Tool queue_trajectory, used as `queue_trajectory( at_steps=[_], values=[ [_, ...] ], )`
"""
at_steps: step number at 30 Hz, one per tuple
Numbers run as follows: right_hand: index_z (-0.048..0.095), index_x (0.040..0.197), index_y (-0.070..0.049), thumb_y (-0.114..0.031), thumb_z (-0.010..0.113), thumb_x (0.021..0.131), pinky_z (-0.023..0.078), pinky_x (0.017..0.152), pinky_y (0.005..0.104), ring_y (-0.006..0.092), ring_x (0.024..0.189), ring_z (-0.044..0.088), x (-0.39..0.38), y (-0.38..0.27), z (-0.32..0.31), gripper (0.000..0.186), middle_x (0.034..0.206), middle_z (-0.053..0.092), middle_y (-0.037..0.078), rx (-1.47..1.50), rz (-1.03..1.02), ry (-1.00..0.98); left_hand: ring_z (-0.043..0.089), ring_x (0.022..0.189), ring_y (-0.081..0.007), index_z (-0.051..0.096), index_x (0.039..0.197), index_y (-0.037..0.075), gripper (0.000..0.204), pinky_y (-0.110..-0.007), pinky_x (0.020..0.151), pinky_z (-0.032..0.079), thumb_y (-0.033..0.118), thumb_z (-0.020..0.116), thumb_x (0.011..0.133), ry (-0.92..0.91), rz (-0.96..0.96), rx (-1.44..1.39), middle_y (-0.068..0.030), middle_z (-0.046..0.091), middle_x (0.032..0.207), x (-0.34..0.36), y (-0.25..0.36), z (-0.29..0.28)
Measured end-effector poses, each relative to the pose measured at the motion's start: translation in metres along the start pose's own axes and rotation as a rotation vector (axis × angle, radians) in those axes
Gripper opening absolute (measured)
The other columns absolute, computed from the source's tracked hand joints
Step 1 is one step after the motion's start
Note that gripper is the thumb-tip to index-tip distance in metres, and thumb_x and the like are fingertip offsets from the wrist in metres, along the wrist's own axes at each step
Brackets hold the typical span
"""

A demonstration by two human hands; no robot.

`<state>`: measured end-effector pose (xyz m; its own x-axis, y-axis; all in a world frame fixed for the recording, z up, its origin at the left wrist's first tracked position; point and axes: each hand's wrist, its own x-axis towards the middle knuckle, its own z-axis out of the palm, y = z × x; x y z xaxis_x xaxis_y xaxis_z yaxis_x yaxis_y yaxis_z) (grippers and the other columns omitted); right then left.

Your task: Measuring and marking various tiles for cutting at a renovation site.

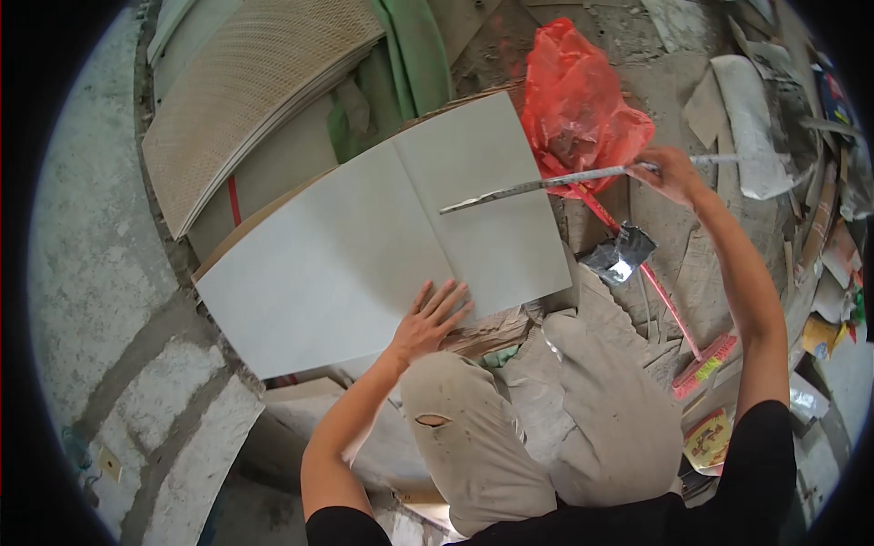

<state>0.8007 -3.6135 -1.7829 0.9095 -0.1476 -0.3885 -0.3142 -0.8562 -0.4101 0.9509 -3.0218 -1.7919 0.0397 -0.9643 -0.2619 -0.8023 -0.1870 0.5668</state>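
Note:
Flat on the near edge of a large white board [319, 264], my left hand [431, 318] rests with its fingers spread. A straight line runs across the board from its far edge to the near one, just beyond these fingertips. My right hand [669, 175], out to the right, is closed around a long, thin metal ruler [537, 185]. The ruler's left end reaches over the right part of the board; its other end sticks out to the right past my hand. Whether it touches the board, I cannot tell.
A crumpled red plastic bag [583, 96] lies beyond the board's right edge. Below it lie a silvery-black crumpled piece [622, 253] and a red-handled brush [703, 366]. Textured panels [264, 100] are stacked at the far left, beside green cloth [414, 55]. Scraps [824, 227] litter the right side.

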Motion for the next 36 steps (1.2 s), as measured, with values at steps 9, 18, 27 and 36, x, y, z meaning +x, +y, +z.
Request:
queue_trajectory(
  at_steps=[9, 18, 27, 36],
  values=[
    [0.079, 0.103, -0.014, -0.058, 0.067, 0.103, 0.054, 0.091, 0.0497, 0.0369, 0.105, 0.070, 0.020, -0.019, 0.012, 0.046, 0.098, 0.073, 0.013, -0.129, -0.012, -0.003, 0.044, 0.158, -0.0353, 0.068, 0.139, 0.014, 0.077, -0.064, 0.133, 0.027, 0.043, 0.089, 0.071, 0.235, 0.117, 0.077, -0.0115, 0.058, 0.159, 0.001, -0.013, 0.025],
    [0.080, 0.106, -0.013, -0.066, 0.064, 0.102, 0.055, 0.089, 0.0512, 0.0383, 0.105, 0.070, 0.012, -0.014, 0.028, 0.055, 0.101, 0.074, 0.014, -0.122, 0.026, 0.051, 0.050, 0.153, -0.0357, 0.073, 0.130, 0.014, 0.069, -0.064, 0.133, 0.032, 0.044, 0.089, 0.069, 0.309, 0.168, 0.085, -0.0083, 0.064, 0.150, 0.009, -0.013, 0.030],
    [0.079, 0.103, -0.012, -0.053, 0.070, 0.104, 0.055, 0.088, 0.0484, 0.0364, 0.101, 0.070, 0.026, -0.028, 0.030, 0.042, 0.098, 0.073, 0.012, -0.106, -0.040, 0.055, 0.050, 0.153, -0.0373, 0.073, 0.130, 0.014, 0.066, -0.063, 0.132, 0.033, 0.046, 0.086, 0.074, 0.310, 0.121, 0.082, -0.0074, 0.064, 0.149, 0.000, -0.015, 0.035],
    [0.079, 0.104, -0.010, -0.051, 0.069, 0.104, 0.052, 0.087, 0.0475, 0.0363, 0.098, 0.068, 0.027, -0.035, 0.034, 0.041, 0.097, 0.072, 0.012, -0.098, -0.054, 0.086, 0.047, 0.156, -0.0363, 0.071, 0.135, 0.015, 0.070, -0.061, 0.133, 0.034, 0.048, 0.086, 0.075, 0.290, 0.099, 0.093, -0.0069, 0.061, 0.153, -0.007, -0.020, 0.040]
  ],
)
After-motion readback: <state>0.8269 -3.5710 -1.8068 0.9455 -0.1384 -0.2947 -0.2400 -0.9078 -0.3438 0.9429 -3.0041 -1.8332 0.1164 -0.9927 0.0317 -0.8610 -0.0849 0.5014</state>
